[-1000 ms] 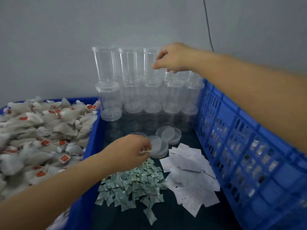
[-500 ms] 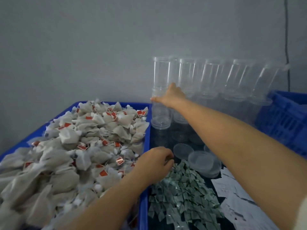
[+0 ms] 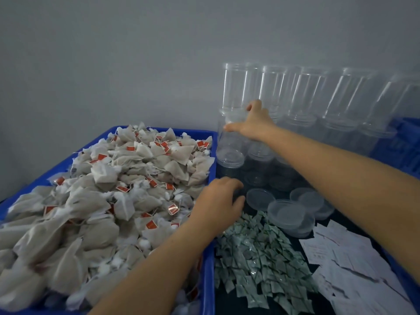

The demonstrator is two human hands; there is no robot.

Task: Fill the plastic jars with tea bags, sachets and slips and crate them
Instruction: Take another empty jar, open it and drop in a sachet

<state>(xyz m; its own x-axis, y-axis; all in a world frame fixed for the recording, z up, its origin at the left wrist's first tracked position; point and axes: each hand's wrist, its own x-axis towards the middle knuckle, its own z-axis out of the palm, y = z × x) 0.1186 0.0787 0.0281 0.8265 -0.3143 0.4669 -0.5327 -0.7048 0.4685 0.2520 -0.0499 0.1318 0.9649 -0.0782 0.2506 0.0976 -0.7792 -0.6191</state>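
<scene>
Right hand (image 3: 255, 123): grip closed around a clear plastic jar (image 3: 229, 139) at the left end of the stacked jar rows (image 3: 318, 105), thumb across the jar's front, fingers hidden behind it. That jar stands just beside the right wall of the blue tea-bag bin (image 3: 210, 258); little room on its left side, more jars touching on its right. Left hand (image 3: 219, 204): fingers curled downward at the far end of the green sachet pile (image 3: 259, 262); cannot tell whether this grip holds a sachet. The hand sits against the bin's right edge, forearm crossing over that edge. Loose clear lids (image 3: 288, 212) lie just right of the left hand, in front of the jars. White paper slips (image 3: 345, 264) spread right of the sachets, under the right forearm. Tea bags (image 3: 102, 201) heaped above the bin rim. Blue crate (image 3: 406, 151) at far right, behind the jar rows. Dark worktop (image 3: 229, 301) visible only in narrow strips between piles.
</scene>
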